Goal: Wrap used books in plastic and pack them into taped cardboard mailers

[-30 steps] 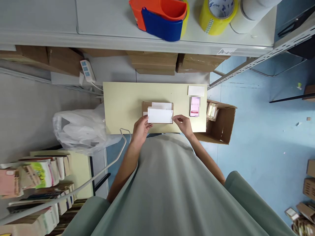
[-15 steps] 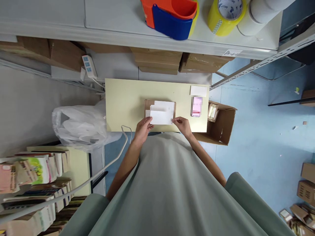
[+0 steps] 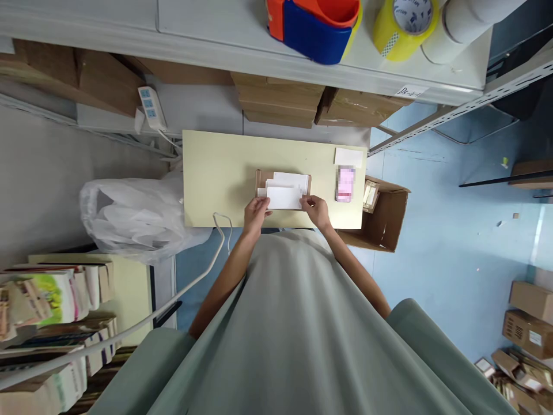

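A blank white paper slip [image 3: 284,198] is stretched between my hands near the front edge of the table. My left hand [image 3: 256,214] pinches its left end, while the fingers of my right hand [image 3: 317,210] are closed on its right end. Behind and partly under it, other white papers [image 3: 290,178] lie on a small brown cardboard parcel [image 3: 264,176]. The slip covers much of the parcel's near part. To the right of my right hand lies a phone [image 3: 345,187] with a pinkish, blurred screen, and a white slip [image 3: 348,157] lies just beyond it.
A pale yellow table [image 3: 220,173] carries these things. An open carton [image 3: 391,222] stands at its right, a plastic bag [image 3: 129,216] at its left. The shelf [image 3: 207,34] above holds a tape dispenser [image 3: 319,34] and yellow tape [image 3: 400,37]. A white cable [image 3: 190,288] crosses the left side.
Both hands have moved slightly away from my body, bringing the white paper slip farther over the parcel. The grips look the same, and the whole view has shifted a little.
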Action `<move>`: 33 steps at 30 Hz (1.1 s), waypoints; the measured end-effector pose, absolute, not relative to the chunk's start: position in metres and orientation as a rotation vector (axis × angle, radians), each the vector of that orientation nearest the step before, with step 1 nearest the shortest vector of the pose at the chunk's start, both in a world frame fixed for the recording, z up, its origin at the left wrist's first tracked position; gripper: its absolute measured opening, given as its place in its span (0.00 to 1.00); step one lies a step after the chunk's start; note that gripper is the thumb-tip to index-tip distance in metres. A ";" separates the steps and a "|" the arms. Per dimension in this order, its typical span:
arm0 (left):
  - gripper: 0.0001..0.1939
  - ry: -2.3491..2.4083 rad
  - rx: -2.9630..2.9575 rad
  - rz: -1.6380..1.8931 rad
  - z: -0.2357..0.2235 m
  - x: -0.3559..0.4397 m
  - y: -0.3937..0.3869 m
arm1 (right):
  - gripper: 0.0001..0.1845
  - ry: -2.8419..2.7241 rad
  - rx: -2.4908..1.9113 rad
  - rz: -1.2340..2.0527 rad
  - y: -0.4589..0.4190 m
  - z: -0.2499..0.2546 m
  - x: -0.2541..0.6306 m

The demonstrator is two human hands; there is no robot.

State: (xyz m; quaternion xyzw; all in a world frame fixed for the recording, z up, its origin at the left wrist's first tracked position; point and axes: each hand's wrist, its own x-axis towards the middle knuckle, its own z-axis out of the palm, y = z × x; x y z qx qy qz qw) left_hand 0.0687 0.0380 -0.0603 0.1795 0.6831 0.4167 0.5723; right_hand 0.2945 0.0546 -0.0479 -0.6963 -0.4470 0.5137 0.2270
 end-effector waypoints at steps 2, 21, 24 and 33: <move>0.26 1.646 0.449 0.977 -0.067 0.069 0.047 | 0.18 -1.219 -1.938 1.387 0.060 -0.052 0.292; 0.09 1.926 0.901 0.839 -0.101 0.063 0.068 | 0.12 -1.480 -2.216 1.145 0.077 -0.073 0.276; 0.08 1.979 0.953 0.823 -0.100 0.065 0.068 | 0.11 -1.502 -2.228 1.133 0.077 -0.071 0.274; 0.07 2.049 1.051 0.778 -0.092 0.073 0.069 | 0.11 -1.528 -2.260 1.105 0.080 -0.073 0.272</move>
